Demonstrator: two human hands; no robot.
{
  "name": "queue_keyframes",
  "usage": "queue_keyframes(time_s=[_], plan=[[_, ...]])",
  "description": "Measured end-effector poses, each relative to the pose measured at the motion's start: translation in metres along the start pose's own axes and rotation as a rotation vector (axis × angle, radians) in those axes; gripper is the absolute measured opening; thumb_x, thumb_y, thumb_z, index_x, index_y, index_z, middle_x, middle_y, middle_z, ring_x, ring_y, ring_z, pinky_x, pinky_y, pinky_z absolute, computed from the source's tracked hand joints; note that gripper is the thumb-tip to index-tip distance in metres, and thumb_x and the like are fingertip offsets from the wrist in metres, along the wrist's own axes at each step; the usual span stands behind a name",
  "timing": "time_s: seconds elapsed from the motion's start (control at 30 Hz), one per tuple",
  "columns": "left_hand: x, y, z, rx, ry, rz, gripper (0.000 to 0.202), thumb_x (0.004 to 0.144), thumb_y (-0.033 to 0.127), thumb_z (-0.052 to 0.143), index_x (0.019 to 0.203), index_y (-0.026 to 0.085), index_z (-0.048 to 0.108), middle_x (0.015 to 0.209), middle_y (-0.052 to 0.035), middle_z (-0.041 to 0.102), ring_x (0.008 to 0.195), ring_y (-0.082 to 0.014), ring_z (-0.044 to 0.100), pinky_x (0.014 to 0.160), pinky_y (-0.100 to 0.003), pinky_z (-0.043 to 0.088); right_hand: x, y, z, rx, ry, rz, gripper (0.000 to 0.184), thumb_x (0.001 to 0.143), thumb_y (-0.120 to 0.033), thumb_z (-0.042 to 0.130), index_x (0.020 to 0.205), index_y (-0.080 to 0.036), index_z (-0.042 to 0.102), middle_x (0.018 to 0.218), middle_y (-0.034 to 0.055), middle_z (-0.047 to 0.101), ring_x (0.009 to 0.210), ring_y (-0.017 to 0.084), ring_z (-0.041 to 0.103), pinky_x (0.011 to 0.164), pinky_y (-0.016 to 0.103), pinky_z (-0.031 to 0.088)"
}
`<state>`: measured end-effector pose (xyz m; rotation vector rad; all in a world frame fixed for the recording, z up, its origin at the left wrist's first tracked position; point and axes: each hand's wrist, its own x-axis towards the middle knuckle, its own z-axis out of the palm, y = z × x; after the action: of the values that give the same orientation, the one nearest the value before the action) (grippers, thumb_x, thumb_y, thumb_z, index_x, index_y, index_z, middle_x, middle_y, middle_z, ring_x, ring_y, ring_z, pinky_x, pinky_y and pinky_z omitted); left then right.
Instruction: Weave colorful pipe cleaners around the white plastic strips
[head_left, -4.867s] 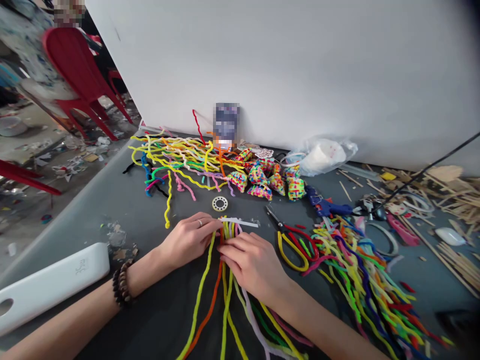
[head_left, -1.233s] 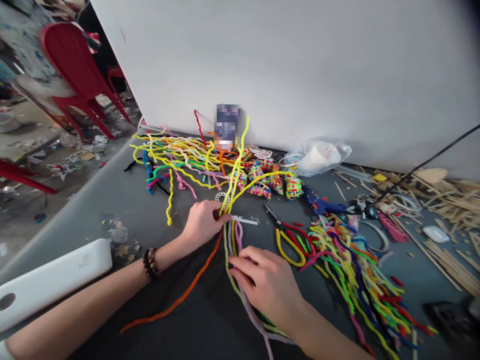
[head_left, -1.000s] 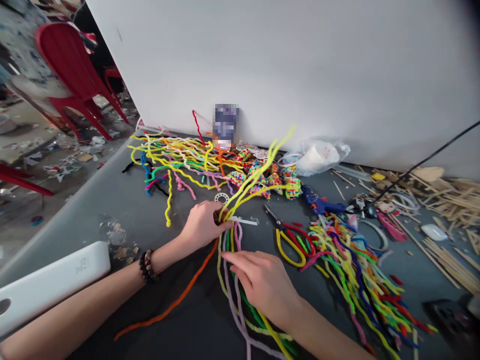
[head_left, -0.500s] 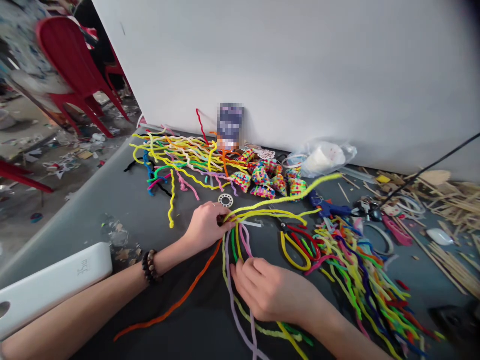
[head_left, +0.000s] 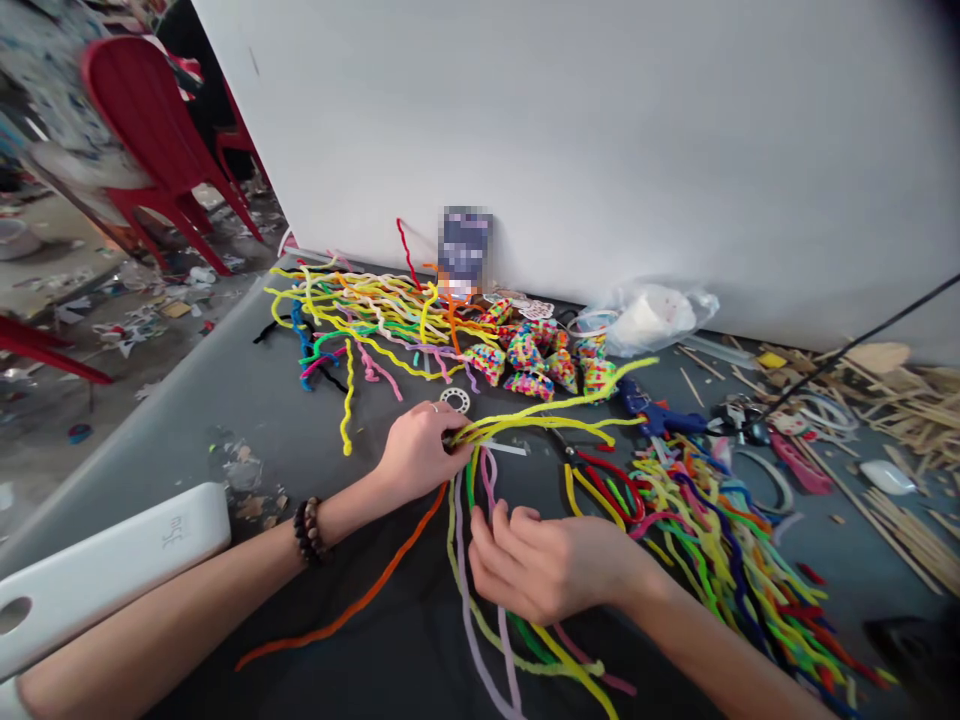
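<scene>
My left hand (head_left: 421, 452) is closed around a bundle of fuzzy pipe cleaners, gripping them near their crossing point. Yellow pipe cleaners (head_left: 540, 420) stick out to the right of it. Below the hand hang lilac and pale-green strands (head_left: 466, 600), and an orange pipe cleaner (head_left: 360, 606) curves away to the lower left. My right hand (head_left: 551, 562) has its fingers curled about the green and pink strands a little below the left hand; its fingertips partly hide them. Just beyond the left hand lies a small pale ring with holes (head_left: 454, 401).
Loose pipe cleaners (head_left: 375, 310) and multicoloured fuzzy pieces (head_left: 529, 345) lie at the back. Scissors (head_left: 611, 485), a blue glue gun (head_left: 664, 415) and pipe-cleaner offcuts (head_left: 720, 530) are on the right, with wooden sticks (head_left: 911, 535) beyond. A white device (head_left: 150, 560) sits by my left forearm.
My right hand has shifted slightly up and right, its fingers looser and more raised. A pink strand end now shows below it. My left hand keeps its grip.
</scene>
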<state>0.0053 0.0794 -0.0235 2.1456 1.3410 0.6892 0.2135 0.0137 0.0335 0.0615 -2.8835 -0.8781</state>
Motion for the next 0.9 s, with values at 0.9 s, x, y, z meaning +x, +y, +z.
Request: queue_keyframes(time_s=[0.9], plan=[[-0.077,0.040,-0.004,-0.031,0.103,0.262,0.028,0.100,0.015,0.051,0.127,0.021,0.059,0.126,-0.0117,0.065,0.119,-0.0250,0.062,0.101,-0.042,0.055,-0.012,-0.012,0.028,1.078,0.524,1.146,0.022,0.100,-0.014,0.062,0.113,-0.028,0.074,0.114,0.0023,0.075,0.107,0.016,0.072,0.096,0.029,0.057]])
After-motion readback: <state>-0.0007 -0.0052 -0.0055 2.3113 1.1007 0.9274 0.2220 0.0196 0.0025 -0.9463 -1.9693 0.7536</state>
